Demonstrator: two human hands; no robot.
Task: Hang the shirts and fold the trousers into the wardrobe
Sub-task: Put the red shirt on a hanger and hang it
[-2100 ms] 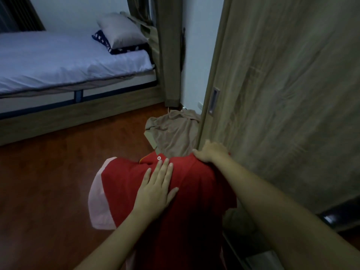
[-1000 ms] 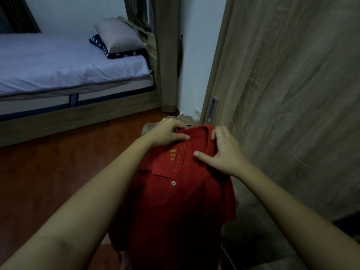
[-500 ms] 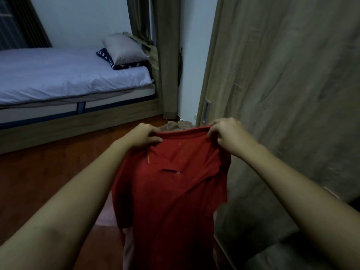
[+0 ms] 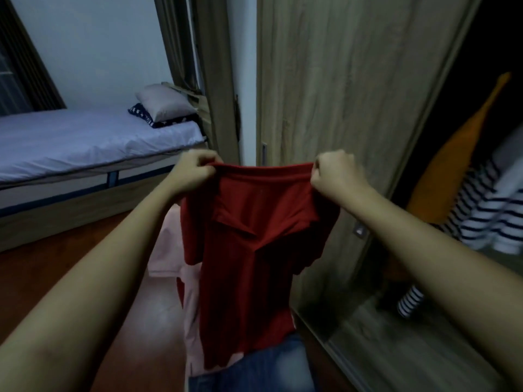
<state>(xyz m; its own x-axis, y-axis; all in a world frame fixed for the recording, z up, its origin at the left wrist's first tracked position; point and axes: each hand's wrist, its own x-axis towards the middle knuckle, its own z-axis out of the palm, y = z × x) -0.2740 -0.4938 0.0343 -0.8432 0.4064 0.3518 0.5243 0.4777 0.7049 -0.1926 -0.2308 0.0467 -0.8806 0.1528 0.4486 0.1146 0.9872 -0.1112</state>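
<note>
Both bare arms reach forward from the lower corners, the forearms converging toward the middle. The left hand [image 4: 195, 172] is held up with its fingers [image 4: 208, 163] curled tight, pinching the left end of the top edge of the red shirt [image 4: 254, 250]. The right hand [image 4: 334, 174] is level with it and well apart, curled the same way on the right end. The 2 wrists look roughly straight.

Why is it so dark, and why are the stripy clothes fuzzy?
Head view: the room is dimly lit, nearly black inside the wardrobe; the striped shirt at the edge is blurred; the wide lens slants the door; the red shirt looks sharp.
</note>
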